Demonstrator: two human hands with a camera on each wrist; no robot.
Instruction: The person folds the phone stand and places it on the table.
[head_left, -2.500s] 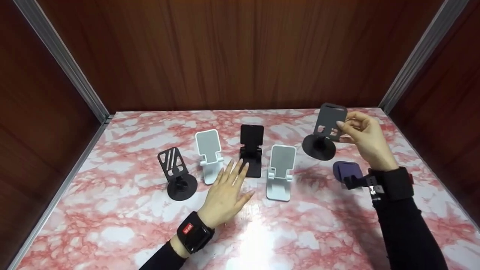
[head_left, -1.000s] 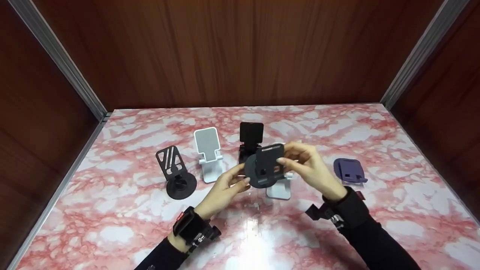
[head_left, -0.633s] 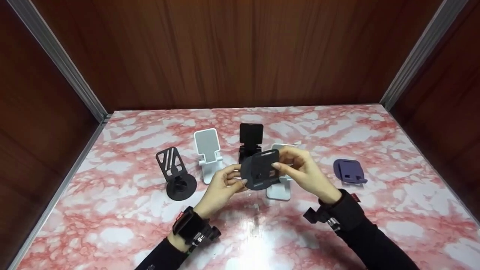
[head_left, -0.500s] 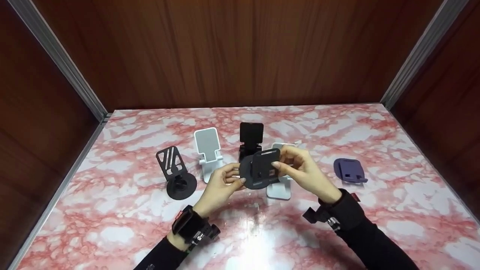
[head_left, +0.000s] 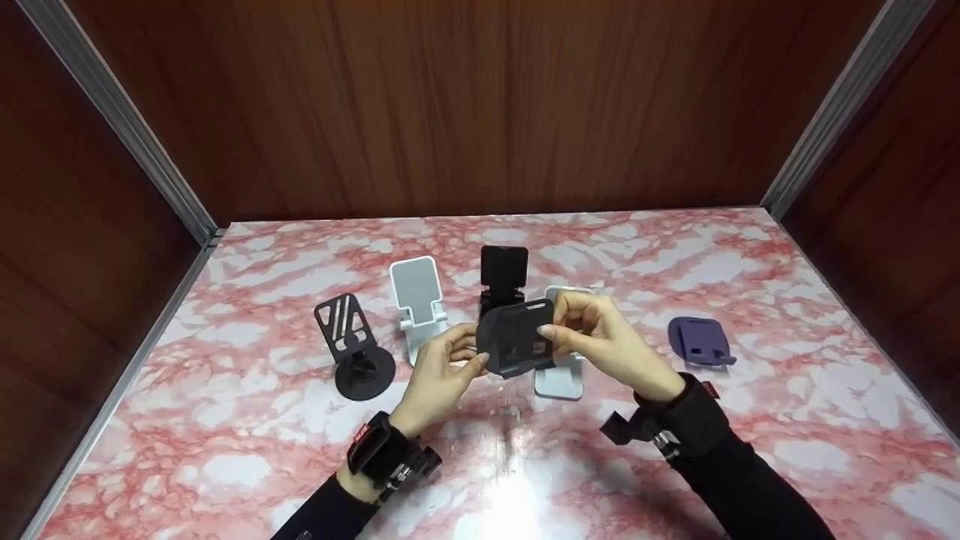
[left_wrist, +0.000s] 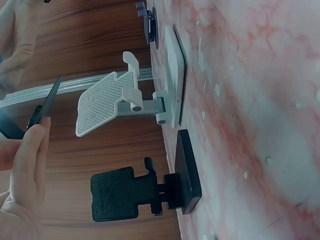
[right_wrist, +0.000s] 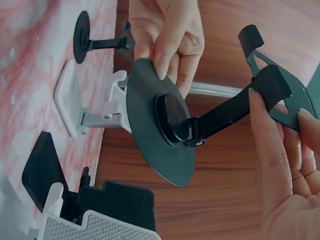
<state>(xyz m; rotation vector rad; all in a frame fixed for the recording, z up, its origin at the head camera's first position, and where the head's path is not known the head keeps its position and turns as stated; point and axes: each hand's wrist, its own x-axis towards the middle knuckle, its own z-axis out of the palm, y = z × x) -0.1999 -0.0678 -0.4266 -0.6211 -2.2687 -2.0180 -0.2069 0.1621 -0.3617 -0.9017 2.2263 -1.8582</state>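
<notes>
Above the middle of the table, both hands hold a dark phone stand (head_left: 517, 337) with a round base and a cut-out plate. My left hand (head_left: 439, 375) pinches the rim of the round base (right_wrist: 150, 135) between thumb and fingers. My right hand (head_left: 611, 345) grips the plate (right_wrist: 295, 95) by its edge. In the right wrist view a hinged black arm (right_wrist: 220, 122) joins base and plate, which stand apart. Seen from the head, the plate largely covers the base. Behind the held stand are a black phone stand (head_left: 504, 266) and a partly hidden white phone stand (head_left: 559, 382).
Another white stand (head_left: 417, 289) is left of the black one. Farther left stands a black round-based phone stand (head_left: 364, 371). A folded purple phone stand (head_left: 699, 340) lies at right on the marbled table (head_left: 225, 435). Wooden panels (head_left: 480, 105) enclose the back and sides.
My right hand has carried the dark stand from the right to the middle. My left hand, earlier spread flat, now pinches its base. The plate has since shifted left over the base.
</notes>
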